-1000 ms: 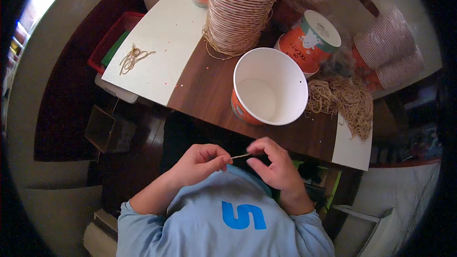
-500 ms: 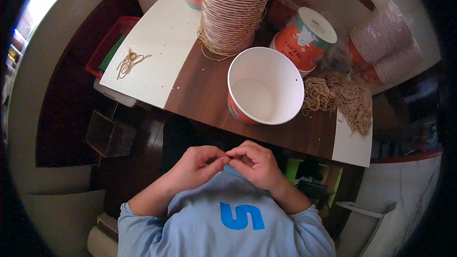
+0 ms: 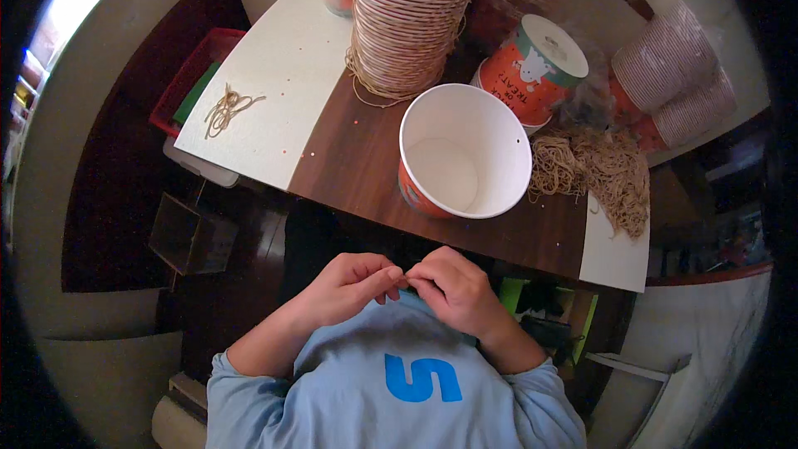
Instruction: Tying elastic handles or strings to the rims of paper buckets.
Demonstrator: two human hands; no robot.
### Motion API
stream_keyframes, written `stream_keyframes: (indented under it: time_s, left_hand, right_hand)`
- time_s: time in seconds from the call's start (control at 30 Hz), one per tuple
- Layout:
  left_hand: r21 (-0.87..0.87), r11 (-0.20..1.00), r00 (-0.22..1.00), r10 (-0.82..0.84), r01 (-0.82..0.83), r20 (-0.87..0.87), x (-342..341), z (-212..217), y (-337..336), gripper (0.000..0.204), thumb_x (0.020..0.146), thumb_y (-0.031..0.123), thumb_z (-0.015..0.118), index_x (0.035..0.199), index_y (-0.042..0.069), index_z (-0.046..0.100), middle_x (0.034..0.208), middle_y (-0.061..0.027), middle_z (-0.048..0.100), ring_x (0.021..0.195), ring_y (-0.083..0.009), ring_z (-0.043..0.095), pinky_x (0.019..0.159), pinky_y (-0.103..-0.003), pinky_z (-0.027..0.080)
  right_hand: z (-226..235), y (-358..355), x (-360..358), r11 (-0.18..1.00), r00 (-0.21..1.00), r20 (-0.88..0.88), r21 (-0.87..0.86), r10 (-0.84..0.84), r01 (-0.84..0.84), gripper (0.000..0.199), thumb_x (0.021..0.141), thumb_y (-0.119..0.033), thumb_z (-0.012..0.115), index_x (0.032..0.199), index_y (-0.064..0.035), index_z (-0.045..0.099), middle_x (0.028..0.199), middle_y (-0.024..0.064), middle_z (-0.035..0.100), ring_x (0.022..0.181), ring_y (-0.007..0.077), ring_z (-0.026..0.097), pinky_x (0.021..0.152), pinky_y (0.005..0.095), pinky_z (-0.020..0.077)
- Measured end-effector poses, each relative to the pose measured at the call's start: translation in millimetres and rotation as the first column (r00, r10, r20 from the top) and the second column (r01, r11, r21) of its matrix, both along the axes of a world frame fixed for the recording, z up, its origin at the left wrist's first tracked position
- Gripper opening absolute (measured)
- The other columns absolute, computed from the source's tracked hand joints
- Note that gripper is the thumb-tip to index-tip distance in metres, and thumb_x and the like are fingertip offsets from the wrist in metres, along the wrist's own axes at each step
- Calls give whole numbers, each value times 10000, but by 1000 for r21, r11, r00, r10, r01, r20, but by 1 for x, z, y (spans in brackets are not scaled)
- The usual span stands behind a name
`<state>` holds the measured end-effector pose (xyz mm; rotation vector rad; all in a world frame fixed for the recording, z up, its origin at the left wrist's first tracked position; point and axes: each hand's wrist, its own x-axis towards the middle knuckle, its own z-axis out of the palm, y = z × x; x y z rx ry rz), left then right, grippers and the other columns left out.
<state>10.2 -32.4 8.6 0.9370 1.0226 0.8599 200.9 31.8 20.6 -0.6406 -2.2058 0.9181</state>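
Note:
In front of my body, close to the blue shirt, my left hand [image 3: 353, 289] and my right hand [image 3: 453, 287] meet with their fingertips pinched. Whatever sits between the fingers is too small to make out. Just beyond them, a paper bucket [image 3: 490, 162] stands upright on the table, its white inside facing up and its outside orange. A small dark hole shows near its right rim. To the bucket's right lies a heap of tan cords [image 3: 611, 175]. A few looped cords [image 3: 226, 111] rest on the table's white left part.
A tall stack of nested buckets [image 3: 409, 29] with cords rises behind the open bucket. Beside it an upside-down orange and green bucket [image 3: 540, 66] leans. Plastic-wrapped stacks [image 3: 673, 58] stand at the far right. A red crate [image 3: 187, 79] is left of the table [image 3: 278, 91].
Both hands stay at the same place, but the fingers have shifted. My left thumb now lies straighter along the forefinger, and my right fingers have curled in more. The bucket has not visibly moved.

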Motion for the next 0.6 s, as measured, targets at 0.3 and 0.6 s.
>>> stream_keyframes:
  time_s: [0.3,0.6]
  left_hand:
    - [69,997,999,26,-23,-41,2,0,0,185,916,165,581,902,-10,637,812,-42,646,741,-94,582,674,-241,488]
    - [412,910,897,218,-45,-384,1,29,6,111,784,58,691,876,3,662,758,-52,625,694,-121,594,669,-247,480]
  right_hand:
    - [1,3,2,992,998,10,111,63,-63,144,742,2,668,858,-20,587,764,101,524,672,255,568,597,342,483]
    - [31,13,-4,991,998,35,122,51,-55,136,724,20,662,835,-14,592,765,109,564,668,267,568,584,340,477]
